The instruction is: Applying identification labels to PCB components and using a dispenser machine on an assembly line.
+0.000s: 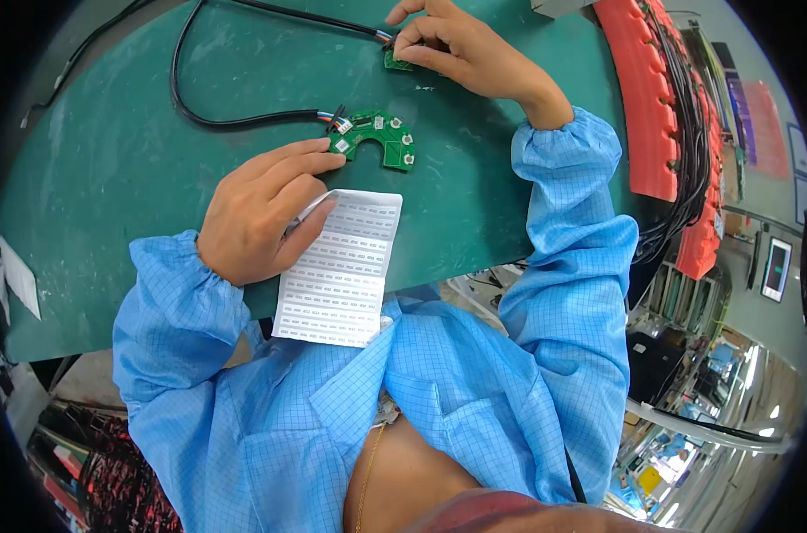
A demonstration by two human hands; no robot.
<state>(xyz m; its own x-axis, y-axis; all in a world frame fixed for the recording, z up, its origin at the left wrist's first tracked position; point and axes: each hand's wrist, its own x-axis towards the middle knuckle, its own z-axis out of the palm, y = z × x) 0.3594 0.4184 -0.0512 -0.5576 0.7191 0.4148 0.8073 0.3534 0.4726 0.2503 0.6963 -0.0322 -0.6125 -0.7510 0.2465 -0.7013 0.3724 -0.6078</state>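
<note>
A curved, C-shaped green circuit board (393, 135) lies on the green table mat, with small parts along its arc. Fingertips of my left hand (259, 209) touch its left end. Between that hand's thumb and fingers is a white sheet of small printed labels (339, 271), which hangs over the table's near edge. Farther off, my right hand (470, 49) has its thumb and index finger closed on a second green circuit board (395, 61), mostly covered by the fingers. A black cable (178, 75) with coloured wire ends loops between the two boards.
Red foam racks (643, 107) with black cables (695, 133) hanging along them stand at the right edge of the table (92, 195). A white paper strip (19, 277) lies at the far left. Another dark cable (79, 58) runs along the upper left.
</note>
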